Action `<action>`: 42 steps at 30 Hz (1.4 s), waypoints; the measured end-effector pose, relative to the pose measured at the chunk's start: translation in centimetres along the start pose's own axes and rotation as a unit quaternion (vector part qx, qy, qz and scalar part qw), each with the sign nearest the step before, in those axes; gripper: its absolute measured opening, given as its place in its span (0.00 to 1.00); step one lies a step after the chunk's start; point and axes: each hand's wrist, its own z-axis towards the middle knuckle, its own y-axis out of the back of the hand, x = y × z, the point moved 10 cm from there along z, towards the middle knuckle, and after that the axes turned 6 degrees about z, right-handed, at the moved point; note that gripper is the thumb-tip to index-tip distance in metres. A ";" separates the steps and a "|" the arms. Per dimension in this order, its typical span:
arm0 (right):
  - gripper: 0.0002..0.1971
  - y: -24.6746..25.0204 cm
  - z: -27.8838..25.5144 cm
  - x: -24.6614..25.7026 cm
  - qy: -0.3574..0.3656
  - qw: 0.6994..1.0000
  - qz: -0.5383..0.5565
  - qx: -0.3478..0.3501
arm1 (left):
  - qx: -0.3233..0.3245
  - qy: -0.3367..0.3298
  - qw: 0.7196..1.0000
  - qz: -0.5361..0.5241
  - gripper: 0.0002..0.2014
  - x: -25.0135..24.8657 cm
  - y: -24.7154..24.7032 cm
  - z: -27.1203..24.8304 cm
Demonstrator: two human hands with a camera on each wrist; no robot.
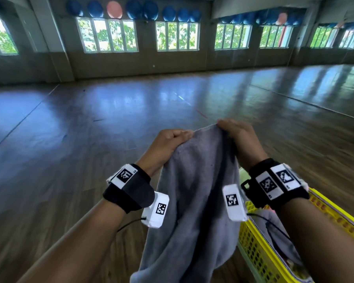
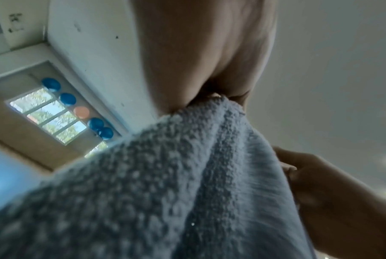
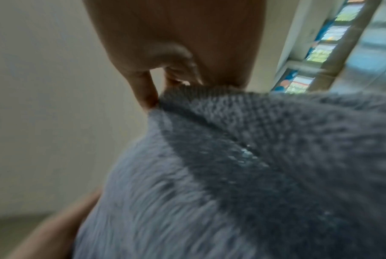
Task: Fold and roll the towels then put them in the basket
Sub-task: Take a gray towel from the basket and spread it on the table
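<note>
Head view: a towel (image 1: pixel 194 197) is being pinched at its top edge by both hands (image 1: pixel 204 137), not yet folded; another is lying in the basket (image 1: pixel 260 256).

Exercise studio, bare wooden floor (image 1: pixel 131 111), exercise balls (image 1: pixel 114 9) stored above windows (image 1: pixel 107 35)

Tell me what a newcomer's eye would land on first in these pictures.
First, the grey towel hanging in mid-air at the centre of the head view, its top edge pinched by the left hand and the right hand close together. Next, the yellow basket at lower right, below the right forearm, with more grey cloth inside. Behind them, a row of blue and pink balloons runs above the windows on the far wall.
</note>
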 end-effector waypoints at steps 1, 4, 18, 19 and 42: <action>0.17 -1.9 -0.9 -0.7 -0.009 0.997 -0.051 0.055 | -0.012 -0.010 1.000 0.012 0.15 -0.4 0.4 0.3; 0.19 -4.3 -2.4 -1.2 -0.003 0.987 -0.102 0.124 | 0.017 -0.018 0.999 0.026 0.15 -0.9 -0.2 0.2; 0.15 -1.1 0.0 1.3 0.063 0.998 0.024 -0.008 | 0.047 0.009 0.999 0.025 0.17 0.3 -0.2 -0.4; 0.15 -1.0 0.1 0.9 0.051 0.998 0.023 -0.013 | 0.033 0.006 0.999 0.022 0.17 0.2 0.2 -0.4; 0.16 -1.5 -0.8 -0.3 0.005 0.999 0.003 0.053 | 0.019 -0.007 0.999 0.027 0.16 0.2 0.3 -0.1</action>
